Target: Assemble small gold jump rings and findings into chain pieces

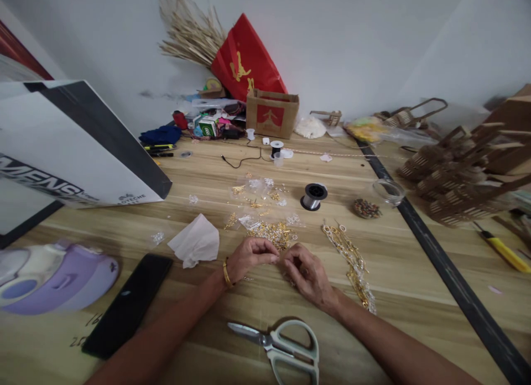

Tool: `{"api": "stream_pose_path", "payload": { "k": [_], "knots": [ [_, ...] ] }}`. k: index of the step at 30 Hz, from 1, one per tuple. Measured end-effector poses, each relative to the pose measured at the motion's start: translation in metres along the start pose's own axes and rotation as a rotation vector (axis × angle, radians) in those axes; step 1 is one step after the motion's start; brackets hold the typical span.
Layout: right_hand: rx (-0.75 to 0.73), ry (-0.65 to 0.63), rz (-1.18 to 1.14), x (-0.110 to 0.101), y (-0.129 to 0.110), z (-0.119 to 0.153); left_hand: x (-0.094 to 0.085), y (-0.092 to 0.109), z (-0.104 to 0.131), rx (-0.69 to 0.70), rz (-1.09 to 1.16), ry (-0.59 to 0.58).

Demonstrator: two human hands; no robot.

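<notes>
My left hand (254, 258) and my right hand (306, 271) meet at the middle of the wooden table, fingertips pinched close together. Whatever the pinched fingers hold is too small to make out. Just beyond them lies a pile of gold and silver beads (274, 232), with small plastic bags of findings (259, 186) behind it. To the right of my right hand stretches a bundle of gold and silver beaded chains (350, 258). Nearer to me, scissors with pale handles (286, 346) lie with their blades pointing left. A spool of thin wire (313, 196) stands behind the pile.
At left are a black phone (128, 305), a tissue (194, 241), a purple-and-white device (58, 277) and a large white box (78, 147). At right stand a jar of beads (379, 199), woven baskets (452, 175) and a yellow cutter (504, 249). A paper bag (271, 114) stands at the back.
</notes>
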State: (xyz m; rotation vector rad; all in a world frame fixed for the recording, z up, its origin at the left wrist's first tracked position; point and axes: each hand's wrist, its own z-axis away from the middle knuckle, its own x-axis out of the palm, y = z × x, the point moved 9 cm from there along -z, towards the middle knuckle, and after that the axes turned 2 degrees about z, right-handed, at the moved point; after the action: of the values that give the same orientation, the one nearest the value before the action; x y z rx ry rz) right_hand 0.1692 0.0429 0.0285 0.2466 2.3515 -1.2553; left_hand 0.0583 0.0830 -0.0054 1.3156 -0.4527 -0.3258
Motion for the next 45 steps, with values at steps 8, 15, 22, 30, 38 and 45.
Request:
{"api": "stream_pose_path", "payload": {
  "k": [8,15,22,30,38,45],
  "knots": [
    [-0.008,0.005,0.003,-0.001,-0.0011,-0.0001,-0.0019,-0.0011,-0.0009,0.008,0.021,-0.005],
    [-0.001,-0.001,-0.001,0.0,0.0007,0.0,-0.0018,-0.0013,-0.0006,-0.007,0.029,0.002],
    [-0.005,-0.001,-0.002,-0.0004,-0.0006,-0.0007,-0.0029,-0.0021,-0.0016,-0.004,0.034,0.004],
    [-0.011,-0.015,-0.005,0.0007,-0.0007,0.0001,-0.0023,-0.0027,-0.0009,0.002,0.018,-0.003],
    [0.008,-0.023,-0.013,0.0007,0.0009,0.0003,-0.0019,-0.0027,-0.0011,0.002,0.025,-0.013],
    [-0.016,-0.004,-0.007,-0.0002,-0.0008,0.0001,-0.0013,-0.0012,-0.0008,0.001,0.033,-0.007]
  ]
}}
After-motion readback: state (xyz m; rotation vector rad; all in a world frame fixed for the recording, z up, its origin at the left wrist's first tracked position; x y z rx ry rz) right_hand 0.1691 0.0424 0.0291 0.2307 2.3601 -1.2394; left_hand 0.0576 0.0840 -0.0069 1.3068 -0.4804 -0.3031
